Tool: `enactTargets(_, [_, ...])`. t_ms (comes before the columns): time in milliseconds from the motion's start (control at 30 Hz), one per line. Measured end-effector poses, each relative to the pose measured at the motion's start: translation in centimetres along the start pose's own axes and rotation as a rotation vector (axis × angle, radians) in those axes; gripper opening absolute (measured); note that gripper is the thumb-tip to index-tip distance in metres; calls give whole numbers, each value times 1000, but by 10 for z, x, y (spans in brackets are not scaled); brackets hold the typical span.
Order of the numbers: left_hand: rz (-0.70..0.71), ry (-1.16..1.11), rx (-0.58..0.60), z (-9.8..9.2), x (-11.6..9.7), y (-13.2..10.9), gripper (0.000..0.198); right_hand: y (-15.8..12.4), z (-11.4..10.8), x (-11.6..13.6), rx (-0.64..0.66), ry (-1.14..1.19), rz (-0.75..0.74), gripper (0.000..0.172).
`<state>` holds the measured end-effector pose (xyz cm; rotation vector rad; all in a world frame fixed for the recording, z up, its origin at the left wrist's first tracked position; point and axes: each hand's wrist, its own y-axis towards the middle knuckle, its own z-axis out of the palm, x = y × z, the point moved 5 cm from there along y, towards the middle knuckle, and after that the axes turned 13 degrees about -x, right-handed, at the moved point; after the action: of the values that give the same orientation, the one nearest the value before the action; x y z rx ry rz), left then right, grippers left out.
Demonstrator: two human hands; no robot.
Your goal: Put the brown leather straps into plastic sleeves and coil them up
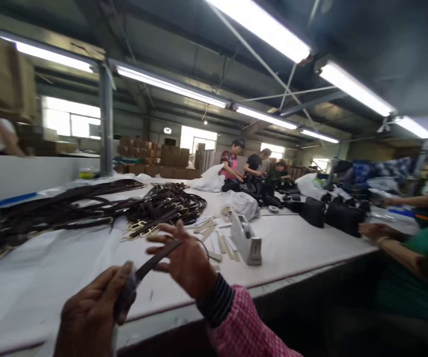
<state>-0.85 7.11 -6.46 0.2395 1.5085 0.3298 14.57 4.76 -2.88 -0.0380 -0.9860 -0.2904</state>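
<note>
My left hand [91,312] is low in the view, closed around one end of a dark brown strap [150,263]. The strap runs up and right to my right hand [184,258], whose fingers are spread while the strap lies across them near the palm. My right wrist wears a striped cuff and a pink checked sleeve [243,327]. Both hands hover above the near edge of a long white table [291,243]. A large pile of dark straps with brass clasps [124,206] lies on the table just beyond my hands.
A grey tape dispenser [247,238] and several pale strips [214,233] lie right of my hands. Black bags [329,213] and white plastic bags [241,203] sit farther along. Other people work at the far end and at the right side. Cardboard boxes [161,158] are stacked behind.
</note>
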Motion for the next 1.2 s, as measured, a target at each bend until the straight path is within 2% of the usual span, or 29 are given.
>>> enactTargets(67, [-101,-40,29,-7,4,-3,49,6,-9,11,-131,44,3,53])
enactTargets(133, [-170,-94,117,-3,2,-5,49,9,1,21,-70,-37,-37,52])
enactTargets(200, [-192,-180,174,0,-8,-1,45,7,26,27,84,-214,-112,53])
enactTargets(300, [-161,-356,121,-6,-33,17,36,-1,65,27,242,-439,-197,55])
enactTargets(400, [-85,-431,37,-21,-55,31,33,-2,85,34,250,-487,-230,59])
enactTargets(500, [-52,-385,115,-24,-68,34,39,4,92,53,208,-558,-263,57])
enactTargets(567, [-40,-413,168,-21,-79,37,38,9,102,70,244,-612,-276,52])
enactTargets(633, [-8,-511,192,-14,-101,46,33,11,121,85,333,-639,-278,47])
enactTargets(700, [46,-627,231,-5,-133,57,30,12,144,100,420,-663,-287,43])
enactTargets(800, [144,-737,273,8,-184,77,24,15,169,120,458,-671,-318,40])
enactTargets(900, [261,-688,132,7,-208,94,26,27,160,138,352,-583,-250,43])
enactTargets(1000, [310,-612,-4,0,-198,103,31,40,121,156,100,-432,-198,47])
enactTargets(1100, [246,-596,45,0,-170,100,30,47,90,178,-121,-313,-304,39])
enactTargets(1200, [161,-588,139,9,-157,91,31,47,94,195,-145,-264,-404,24])
